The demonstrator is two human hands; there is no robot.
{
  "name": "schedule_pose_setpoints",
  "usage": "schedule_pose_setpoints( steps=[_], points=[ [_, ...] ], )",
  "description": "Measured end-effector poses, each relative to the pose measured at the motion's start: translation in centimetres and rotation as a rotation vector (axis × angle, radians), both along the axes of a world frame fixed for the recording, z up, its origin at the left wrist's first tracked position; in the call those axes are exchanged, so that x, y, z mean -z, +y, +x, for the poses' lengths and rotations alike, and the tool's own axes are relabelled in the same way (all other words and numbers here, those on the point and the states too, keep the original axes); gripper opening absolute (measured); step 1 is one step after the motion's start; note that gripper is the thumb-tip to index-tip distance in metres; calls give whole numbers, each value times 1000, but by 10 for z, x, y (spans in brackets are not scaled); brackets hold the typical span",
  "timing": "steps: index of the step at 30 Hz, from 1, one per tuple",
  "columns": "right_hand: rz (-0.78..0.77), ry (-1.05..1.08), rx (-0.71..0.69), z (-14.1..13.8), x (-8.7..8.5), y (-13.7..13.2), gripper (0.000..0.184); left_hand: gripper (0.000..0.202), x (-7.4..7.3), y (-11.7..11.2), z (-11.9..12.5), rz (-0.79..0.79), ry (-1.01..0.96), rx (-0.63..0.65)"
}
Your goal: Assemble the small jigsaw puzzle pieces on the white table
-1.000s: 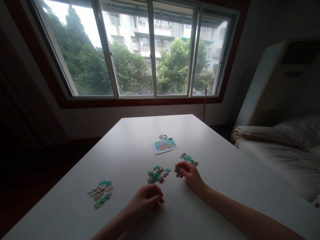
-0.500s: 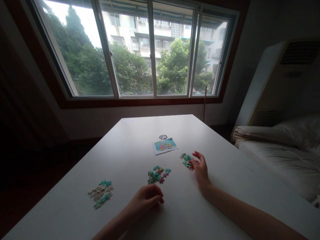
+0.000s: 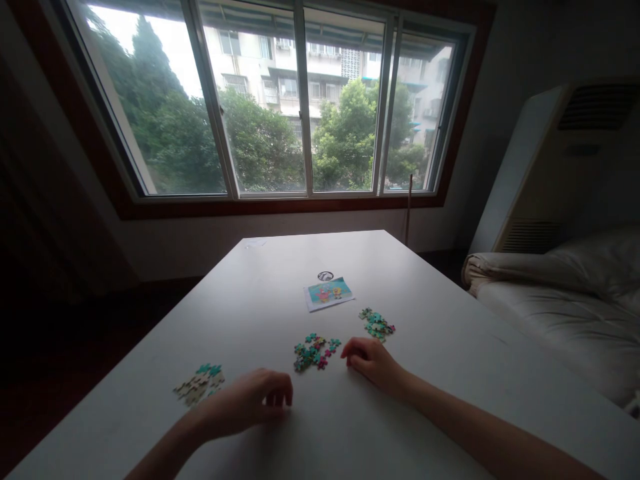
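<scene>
My left hand point(image 3: 257, 397) hovers low over the near part of the table, its fingers bent downward with gaps between them and nothing visible in them. Its wrist partly covers the left pile of jigsaw pieces point(image 3: 197, 385), mostly pale backs with a few teal faces. Just right of the middle pile of jigsaw pieces point(image 3: 313, 353), teal, pink and yellow, is my right hand point(image 3: 373, 363). The fingers there are curled in towards the thumb; whatever they hold is too small or hidden. Behind this hand lies the right pile of jigsaw pieces point(image 3: 377, 325).
A colourful cartoon picture sheet point(image 3: 330, 293) lies beyond the piles on the white table point(image 3: 280, 280), with a small round dark-rimmed mark point(image 3: 325, 275) behind it. To the right stand a pale sofa point(image 3: 545, 300) and a tall air conditioner point(image 3: 540, 167). A window point(image 3: 265, 133) spans the far wall.
My right hand has moved left and nearer, from the right pile to beside the middle pile, its fingers curling. My left hand has shifted left, now partly covering the left pile.
</scene>
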State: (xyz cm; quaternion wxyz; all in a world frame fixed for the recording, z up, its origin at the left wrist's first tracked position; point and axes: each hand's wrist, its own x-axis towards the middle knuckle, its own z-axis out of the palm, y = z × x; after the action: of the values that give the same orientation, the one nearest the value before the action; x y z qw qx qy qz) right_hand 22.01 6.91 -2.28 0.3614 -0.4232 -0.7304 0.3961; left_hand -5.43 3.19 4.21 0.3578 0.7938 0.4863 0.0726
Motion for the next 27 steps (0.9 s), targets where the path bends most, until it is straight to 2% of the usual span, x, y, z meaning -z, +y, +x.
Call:
schedule_pose_setpoints(
  steps=[4,7,9,13,20,27],
  points=[
    [29,-50,18,0,0,1,23,29,-6,17,-36,232,366,-124],
    [23,-65,21,0,2,2,23,35,-8,32,-64,255,611,-232],
    [18,-65,20,0,2,2,23,37,-9,39,-78,266,698,-247],
    [16,-55,18,0,2,2,23,39,-11,43,-90,249,736,-265],
    [24,-60,13,0,0,2,23,32,-5,44,-84,208,746,-225],
    [12,-55,13,0,1,2,22,24,-5,45,-87,209,739,-226]
  ],
)
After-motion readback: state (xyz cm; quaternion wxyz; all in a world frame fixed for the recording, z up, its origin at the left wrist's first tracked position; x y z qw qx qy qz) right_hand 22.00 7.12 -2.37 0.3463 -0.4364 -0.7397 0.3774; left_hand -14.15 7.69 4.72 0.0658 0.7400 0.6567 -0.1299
